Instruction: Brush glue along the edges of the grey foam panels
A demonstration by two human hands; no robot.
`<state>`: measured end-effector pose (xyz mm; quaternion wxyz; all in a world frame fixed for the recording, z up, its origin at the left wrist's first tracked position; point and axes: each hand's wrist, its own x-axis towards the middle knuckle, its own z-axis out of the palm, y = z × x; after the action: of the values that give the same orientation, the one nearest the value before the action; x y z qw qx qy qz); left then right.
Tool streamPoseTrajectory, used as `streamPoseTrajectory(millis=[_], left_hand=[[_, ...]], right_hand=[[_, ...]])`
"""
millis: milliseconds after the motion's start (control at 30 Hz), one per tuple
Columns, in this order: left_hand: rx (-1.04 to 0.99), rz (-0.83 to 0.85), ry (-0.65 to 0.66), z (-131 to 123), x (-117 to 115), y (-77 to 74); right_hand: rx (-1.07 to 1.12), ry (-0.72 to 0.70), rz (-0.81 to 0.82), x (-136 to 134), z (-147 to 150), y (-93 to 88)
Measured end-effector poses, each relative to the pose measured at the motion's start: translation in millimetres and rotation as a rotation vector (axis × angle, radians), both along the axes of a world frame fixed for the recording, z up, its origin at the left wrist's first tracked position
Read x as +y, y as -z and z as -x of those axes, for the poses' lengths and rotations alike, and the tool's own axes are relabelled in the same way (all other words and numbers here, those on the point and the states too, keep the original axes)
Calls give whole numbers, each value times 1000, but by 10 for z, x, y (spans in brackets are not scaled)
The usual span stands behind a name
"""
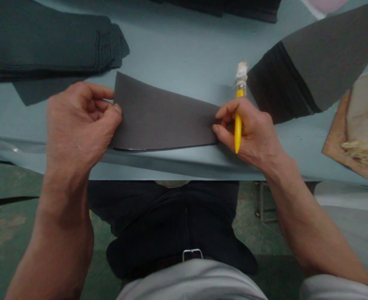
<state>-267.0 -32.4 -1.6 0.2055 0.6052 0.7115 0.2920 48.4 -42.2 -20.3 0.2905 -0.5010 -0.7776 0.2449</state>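
Note:
A dark grey, tapered piece of thin sheet material [168,114] is stretched between my hands above the front edge of the table. Its wider left end is pinched between the thumb and fingers of my left hand [80,121]. My right hand [249,129] grips the narrower right end between thumb and fingertips. That same hand also carries a yellow-handled brush [238,125], tucked between the fingers. The brush's whitish, wrapped head points away from me and its tapered yellow tip points towards me. Whether the piece is fabric or leather I cannot tell.
On the pale blue table [177,50] lie a stack of dark green-grey pieces [46,41] at left and a fanned stack of dark grey pieces [321,62] at right. A brown board [336,133] with crusted yellowish matter sits far right. Black material [249,8] borders the back.

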Motion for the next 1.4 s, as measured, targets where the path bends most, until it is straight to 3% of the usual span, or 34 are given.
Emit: streamPoseTrajectory(millis=[433,1400], left_hand=[[84,2,26,85,2,76],[-2,101,3,-30,-9,-81]], right_hand=[[-5,1,-3,3,-9,19],[10,23,-11,3,13,16]])
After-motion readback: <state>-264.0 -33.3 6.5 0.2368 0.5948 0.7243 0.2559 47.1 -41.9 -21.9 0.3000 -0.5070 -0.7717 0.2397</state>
